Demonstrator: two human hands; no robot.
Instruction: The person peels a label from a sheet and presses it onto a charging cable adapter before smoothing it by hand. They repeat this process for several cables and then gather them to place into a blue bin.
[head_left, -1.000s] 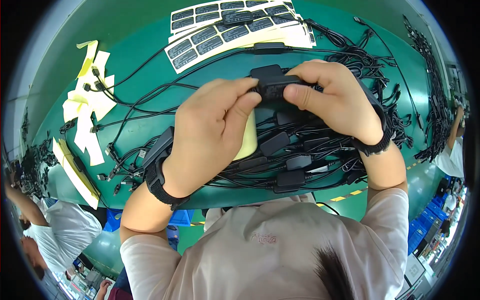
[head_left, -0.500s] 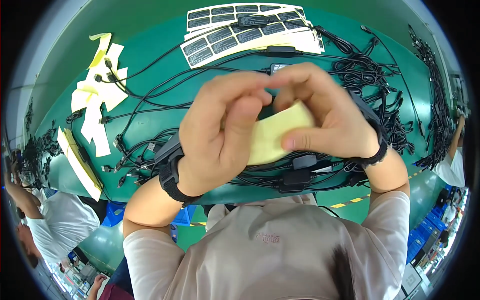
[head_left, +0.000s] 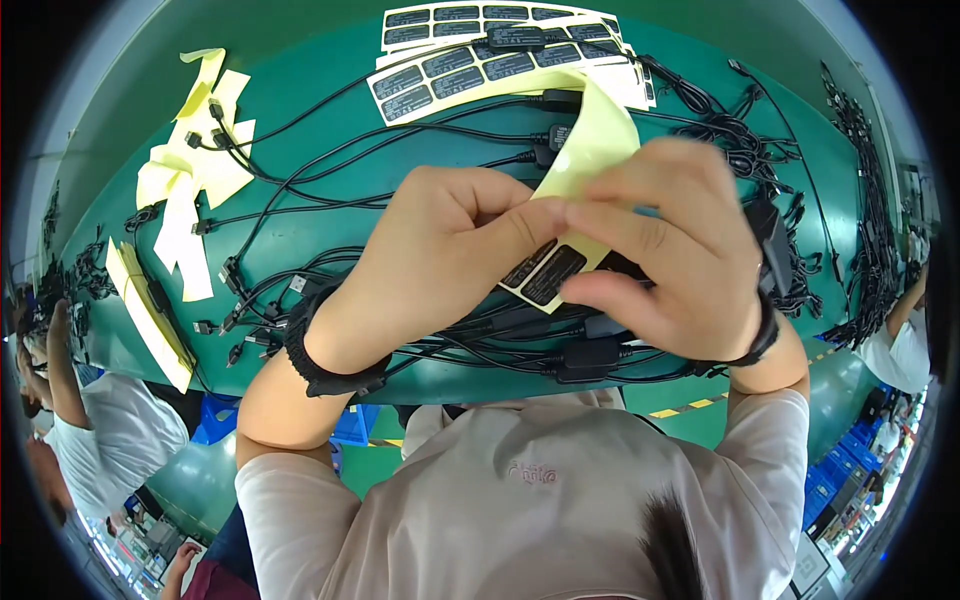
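Note:
My left hand is closed, its thumb and forefinger pinching a strip of label sheet with pale yellow backing. The strip curls upward and away from me. Below my fingers, its lower end turns over and shows two black printed labels. My right hand is at the strip's right side, slightly blurred. Its forefinger touches the strip beside my left thumb, while its own thumb stands apart near the black labels. Under both hands lie black cables with small box-shaped modules.
More label sheets lie at the back of the green table. Peeled yellow backing scraps and a folded paper stack are at left. Coiled black cables are heaped at right. Other people work at both sides.
The strip has gone from bent over between both hands to curling upward, its black labels now showing. My left hand has changed to a pinch, and my right thumb has come off the backing.

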